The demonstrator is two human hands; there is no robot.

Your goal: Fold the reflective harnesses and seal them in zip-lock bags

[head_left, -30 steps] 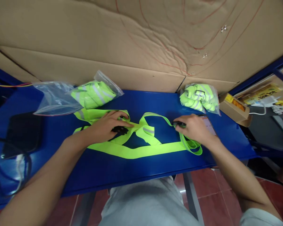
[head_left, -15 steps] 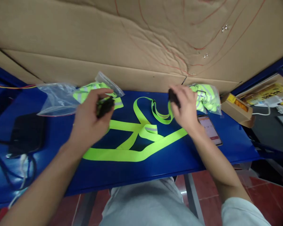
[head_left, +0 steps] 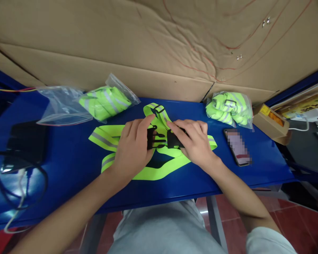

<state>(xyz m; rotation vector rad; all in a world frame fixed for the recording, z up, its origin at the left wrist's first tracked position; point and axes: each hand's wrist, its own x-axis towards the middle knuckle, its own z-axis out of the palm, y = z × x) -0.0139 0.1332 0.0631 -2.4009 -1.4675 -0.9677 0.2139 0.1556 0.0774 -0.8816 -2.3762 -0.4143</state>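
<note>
My left hand grips the pronged half of a black side-release buckle, its prongs pointing right. Facing it, my right hand holds the socket half of the buckle. A small gap separates the two halves. Below and around both hands lies a neon yellow strap with grey reflective stripes, spread in loops on the blue table. A black slider sits on the strap's upper loop. My fingers partly cover both buckle halves.
Bagged neon straps lie at the back left and back right. Beside the left one is a clear plastic bag. A phone, a cardboard box and a black device with cables also stand around.
Both hands have come together over the middle of the table, bringing the buckle halves face to face. The strap's ends have been drawn inward with them.
</note>
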